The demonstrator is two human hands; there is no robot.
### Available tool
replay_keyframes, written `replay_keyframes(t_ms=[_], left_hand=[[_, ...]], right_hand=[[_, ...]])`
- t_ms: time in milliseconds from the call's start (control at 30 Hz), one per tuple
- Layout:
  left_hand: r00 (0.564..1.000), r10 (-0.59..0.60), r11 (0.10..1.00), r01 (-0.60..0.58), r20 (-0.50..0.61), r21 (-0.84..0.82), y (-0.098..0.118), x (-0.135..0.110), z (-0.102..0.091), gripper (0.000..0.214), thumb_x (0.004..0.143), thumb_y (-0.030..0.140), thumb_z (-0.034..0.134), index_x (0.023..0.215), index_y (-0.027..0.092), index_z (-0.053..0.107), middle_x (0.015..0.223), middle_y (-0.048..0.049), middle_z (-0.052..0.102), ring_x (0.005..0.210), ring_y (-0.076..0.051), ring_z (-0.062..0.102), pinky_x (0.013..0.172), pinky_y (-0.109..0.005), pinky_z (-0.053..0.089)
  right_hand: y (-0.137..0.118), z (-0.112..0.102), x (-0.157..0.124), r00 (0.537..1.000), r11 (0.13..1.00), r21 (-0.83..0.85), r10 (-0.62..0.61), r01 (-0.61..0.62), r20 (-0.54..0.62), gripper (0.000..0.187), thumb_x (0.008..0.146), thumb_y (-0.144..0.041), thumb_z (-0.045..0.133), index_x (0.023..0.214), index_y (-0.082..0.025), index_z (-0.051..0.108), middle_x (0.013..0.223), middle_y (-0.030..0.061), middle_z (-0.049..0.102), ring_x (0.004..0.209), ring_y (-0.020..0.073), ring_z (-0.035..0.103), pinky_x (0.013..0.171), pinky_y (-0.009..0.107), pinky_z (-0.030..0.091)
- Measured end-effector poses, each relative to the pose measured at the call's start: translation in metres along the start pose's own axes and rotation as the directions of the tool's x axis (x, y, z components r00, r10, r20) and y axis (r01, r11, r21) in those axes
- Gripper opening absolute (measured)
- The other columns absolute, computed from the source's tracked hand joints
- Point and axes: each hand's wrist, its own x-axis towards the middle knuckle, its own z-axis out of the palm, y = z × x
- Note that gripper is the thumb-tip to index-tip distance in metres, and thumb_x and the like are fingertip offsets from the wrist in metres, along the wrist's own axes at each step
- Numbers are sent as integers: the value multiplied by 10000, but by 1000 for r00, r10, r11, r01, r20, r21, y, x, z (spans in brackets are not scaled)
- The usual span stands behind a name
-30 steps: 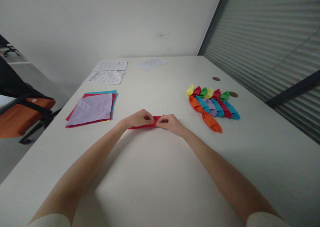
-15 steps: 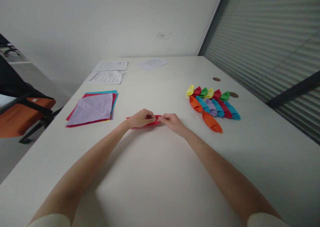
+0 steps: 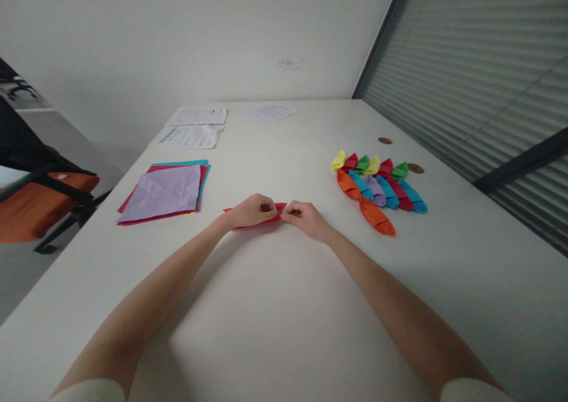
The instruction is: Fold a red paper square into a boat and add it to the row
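A folded red paper (image 3: pixel 255 225) lies on the white table in front of me, largely covered by my hands. My left hand (image 3: pixel 254 210) is closed over its middle, thumb and forefinger pinching near the right part. At the paper's right end my right hand (image 3: pixel 306 217) pinches with thumb and fingertips. Between the two hands a short stretch of red shows. To the right lies a group of folded paper pieces, among them an orange one (image 3: pixel 377 216), a purple one (image 3: pixel 375 190) and a yellow one (image 3: pixel 338 161). They overlap in rows.
On the left is a stack of coloured sheets with a creased purple sheet (image 3: pixel 164 192) on top. Printed papers (image 3: pixel 190 136) lie at the back left, another printed sheet (image 3: pixel 271 113) at the back. An orange-seated chair (image 3: pixel 44 204) stands left of the table (image 3: pixel 275 319); blinds (image 3: pixel 479 65) are on the right.
My hands stay at the red paper with only a slight shift of the fingers. The right fingers curl a little more. Everything else is the same.
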Motion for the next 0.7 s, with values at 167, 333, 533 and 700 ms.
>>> replay_keyframes(t_ms=[167,333,533,700], left_hand=[[999,16,1000,-17,46,10,-4,1,2,280,822,361,567,819,124,717,704,-26,651,630,-115,507,598,-242,371],[996,81,996,-83,33,46,-14,5,5,215,812,273,570,800,130,729,698,-26,664,622,-111,501,618,-242,368],[998,57,997,-57,1,52,-16,7,7,172,796,230,592,763,130,729,643,-7,645,585,-99,481,599,-233,361],[999,47,998,-46,-16,31,-18,8,10,202,826,263,586,797,124,729,703,-27,678,628,-113,525,628,-247,385]], right_hand=[[-3,1,-2,999,996,-83,-38,39,14,192,798,-356,645,743,-172,632,755,0,575,707,134,524,687,297,421],[0,6,-3,997,988,-140,-71,72,14,180,837,-327,603,737,-177,598,769,-7,548,690,119,498,680,279,411],[2,8,-2,991,975,-185,-132,126,-20,155,835,-284,609,723,-177,608,778,-4,556,702,120,500,681,272,405],[0,3,-2,980,961,-225,-183,161,-81,109,825,-281,642,788,-186,679,827,18,613,714,124,523,691,276,422]])
